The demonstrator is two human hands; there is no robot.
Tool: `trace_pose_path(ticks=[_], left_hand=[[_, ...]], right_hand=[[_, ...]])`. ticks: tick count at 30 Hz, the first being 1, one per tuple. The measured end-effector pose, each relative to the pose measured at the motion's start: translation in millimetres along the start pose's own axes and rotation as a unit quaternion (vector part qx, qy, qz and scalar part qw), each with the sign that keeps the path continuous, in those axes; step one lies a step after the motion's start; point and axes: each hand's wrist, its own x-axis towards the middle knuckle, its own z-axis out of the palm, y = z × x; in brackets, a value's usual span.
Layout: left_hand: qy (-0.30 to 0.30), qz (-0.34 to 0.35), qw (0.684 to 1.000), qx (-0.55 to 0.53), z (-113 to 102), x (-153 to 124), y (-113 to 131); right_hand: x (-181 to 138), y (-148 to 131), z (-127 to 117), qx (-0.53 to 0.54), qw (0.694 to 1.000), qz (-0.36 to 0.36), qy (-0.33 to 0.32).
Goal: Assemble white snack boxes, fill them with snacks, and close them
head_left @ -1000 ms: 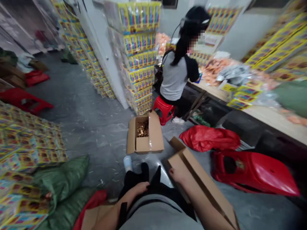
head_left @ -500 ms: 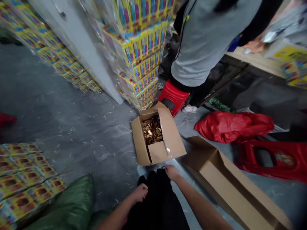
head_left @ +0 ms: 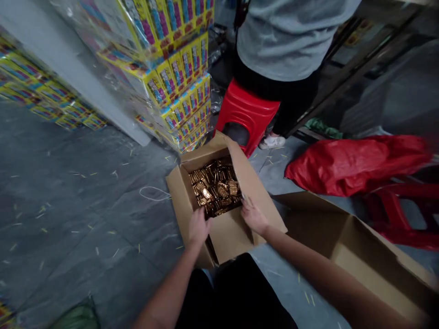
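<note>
An opened cardboard box point(head_left: 228, 235) stands on the floor before my knees. Many small pieces in shiny gold-brown wrappers point(head_left: 222, 189) fill it. At the box's near left inside corner is my left hand point(head_left: 200, 226), thumb apart from the fingers, fingertips by the wrapped pieces and nothing visible in it. My right hand point(head_left: 253, 215) is at the near right inside corner, fingers closed at the edge of the right flap point(head_left: 255, 183). Part of its grip is hidden.
A long open carton point(head_left: 363, 269) lies at the right, near a red bag point(head_left: 356, 164). Beyond the box, a person in grey point(head_left: 284, 41) sits on a red stool point(head_left: 245, 109). Plastic-wrapped yellow packs point(head_left: 174, 82) are stacked at the back left. Scraps litter the grey floor point(head_left: 103, 196).
Both hands have moved forward from my lap to the box, left to its near left corner, right to its right flap. The view has come closer to the box.
</note>
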Motion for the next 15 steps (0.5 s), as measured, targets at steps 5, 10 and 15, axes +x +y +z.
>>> trace_pose_path(ticks=[5, 10, 15], left_hand=[[-0.129, 0.060, 0.987, 0.070, 17, 12, 46], [-0.168, 0.067, 0.983, 0.028, 9, -13, 29], [-0.091, -0.103, 0.990, -0.024, -13, -2, -19]], right_hand=[[-35, -2, -1, -0.021, 0.989, 0.117, 0.093], [-36, -19, 34, 0.068, 0.973, 0.199, 0.096], [-32, -34, 49, 0.106, 0.950, 0.271, 0.114]])
